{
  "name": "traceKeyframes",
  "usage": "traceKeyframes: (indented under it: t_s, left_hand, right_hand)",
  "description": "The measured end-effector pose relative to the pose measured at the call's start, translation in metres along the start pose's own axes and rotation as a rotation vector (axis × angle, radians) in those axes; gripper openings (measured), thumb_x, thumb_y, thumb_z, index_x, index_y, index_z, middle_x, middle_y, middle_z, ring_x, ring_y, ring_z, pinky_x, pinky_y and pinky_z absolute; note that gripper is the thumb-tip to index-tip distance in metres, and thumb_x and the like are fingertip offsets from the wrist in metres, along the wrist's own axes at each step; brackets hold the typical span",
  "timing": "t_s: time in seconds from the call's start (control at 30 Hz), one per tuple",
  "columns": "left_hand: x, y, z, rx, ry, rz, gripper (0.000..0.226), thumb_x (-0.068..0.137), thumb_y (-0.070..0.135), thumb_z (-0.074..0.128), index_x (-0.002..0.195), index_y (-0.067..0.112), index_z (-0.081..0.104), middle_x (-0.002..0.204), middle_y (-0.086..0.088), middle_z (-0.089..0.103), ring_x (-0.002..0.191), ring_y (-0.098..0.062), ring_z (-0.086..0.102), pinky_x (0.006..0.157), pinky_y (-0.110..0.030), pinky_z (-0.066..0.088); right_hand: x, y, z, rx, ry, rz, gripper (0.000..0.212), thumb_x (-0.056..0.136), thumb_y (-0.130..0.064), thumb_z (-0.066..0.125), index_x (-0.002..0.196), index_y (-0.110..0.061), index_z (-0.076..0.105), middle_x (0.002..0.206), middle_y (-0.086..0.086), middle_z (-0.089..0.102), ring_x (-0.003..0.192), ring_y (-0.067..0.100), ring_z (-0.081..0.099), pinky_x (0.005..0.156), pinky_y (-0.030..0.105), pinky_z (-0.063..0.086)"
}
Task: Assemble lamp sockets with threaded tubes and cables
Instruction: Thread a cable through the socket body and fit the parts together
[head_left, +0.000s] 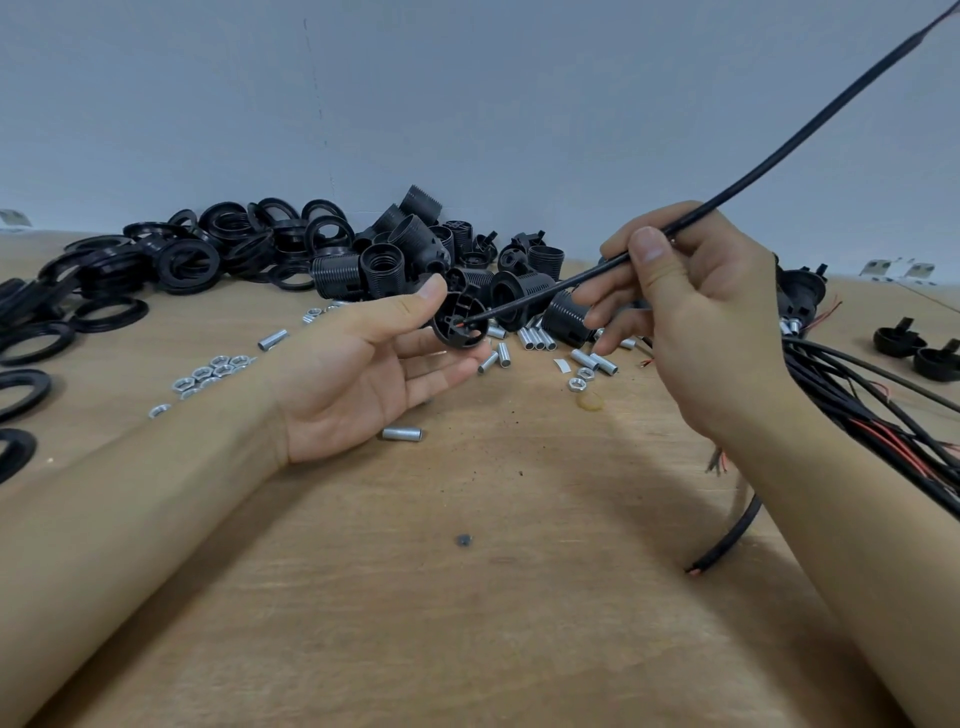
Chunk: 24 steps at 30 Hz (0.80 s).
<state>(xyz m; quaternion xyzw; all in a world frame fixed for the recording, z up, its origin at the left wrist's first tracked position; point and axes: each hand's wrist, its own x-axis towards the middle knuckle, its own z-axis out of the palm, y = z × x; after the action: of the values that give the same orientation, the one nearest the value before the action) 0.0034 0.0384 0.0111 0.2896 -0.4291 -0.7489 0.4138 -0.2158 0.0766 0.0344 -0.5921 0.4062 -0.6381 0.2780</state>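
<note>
Socket cap (460, 326), black plastic, was held up over the wooden table (467, 597), between the two hands and in front of the parts heap. Left hand (363, 374) pinched it, thumb on the upper rim, fingers under the lower edge, open side turned toward the cable. It looked light and rigid; a rim pinch like this seemed the right hold, leaving the centre hole free.

Cable (597, 273), black sheathed, was pinched in the right hand (696, 312) between thumb and fingers, a short way back from the tip. Its tip, with a bit of red conductor showing, sat at the cap's centre; whether it had entered the hole could not be told. The long tail ran up and off to the upper right. The cable appeared flexible, so a hold near the end should keep the tip from wandering; the smooth sheath may slip.

No bins or trays in view; everything lay loose on the table. Threaded tubes (535, 340), short and silvery, were scattered just behind the hands, one tube (401, 433) lying near the left palm. Hex nuts (210, 371) clustered by the left forearm. Black socket bodies (410, 249) were heaped at the wall, black rings (171, 260) piled to the left. A bundle of cables (883, 410) lay at right.
</note>
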Motion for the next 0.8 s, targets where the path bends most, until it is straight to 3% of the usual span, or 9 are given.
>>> traceKeyframes:
  t_s: [0.2,0.4,0.57,0.7,0.8]
  left_hand:
    - [0.000,-0.003,0.003,0.120,0.052,0.157,0.028,0.078,0.025,0.071,0.101,0.008,0.072,0.105,-0.013,0.074,0.096,-0.024,0.073,0.078,-0.028,0.059]
    - [-0.006,-0.002,0.007,0.511,0.193,0.612,0.030,0.064,0.030,0.093,0.085,0.022,0.073,0.079,0.008,0.072,0.079,-0.012,0.071,0.072,-0.026,0.058]
    - [-0.008,-0.007,0.007,0.739,0.256,0.816,0.033,0.065,0.036,0.089,0.090,0.029,0.069,0.087,0.015,0.073,0.076,-0.005,0.071,0.071,-0.017,0.055]
    - [-0.009,-0.009,0.007,0.882,0.287,0.970,0.034,0.069,0.040,0.087,0.094,0.031,0.066,0.088,0.018,0.072,0.081,-0.005,0.071,0.074,-0.019,0.056]
    - [-0.010,-0.015,0.008,0.923,0.256,0.966,0.037,0.068,0.036,0.090,0.096,0.026,0.068,0.090,0.012,0.072,0.082,-0.009,0.071,0.073,-0.018,0.054]
  right_hand:
    - [-0.005,-0.005,0.004,0.081,-0.121,-0.020,0.018,0.102,-0.003,0.045,0.092,-0.003,0.061,0.073,0.013,0.071,0.062,0.028,0.067,0.050,0.032,0.055]
    - [-0.002,-0.004,0.003,0.150,-0.137,0.048,0.013,0.096,-0.008,0.057,0.092,-0.006,0.069,0.076,0.009,0.074,0.072,0.023,0.070,0.055,0.026,0.054]
    - [0.001,-0.002,0.001,0.227,-0.117,0.214,0.023,0.080,-0.028,0.069,0.086,-0.007,0.073,0.079,0.011,0.074,0.069,0.017,0.068,0.052,0.022,0.051]
    - [-0.001,0.002,0.004,0.201,-0.074,0.225,0.017,0.083,-0.023,0.073,0.079,-0.005,0.074,0.076,0.011,0.074,0.061,0.014,0.063,0.048,0.022,0.048]
    - [-0.011,0.007,0.016,0.117,-0.190,0.205,0.012,0.084,-0.016,0.073,0.081,-0.005,0.075,0.076,0.010,0.074,0.065,0.016,0.064,0.050,0.024,0.049]
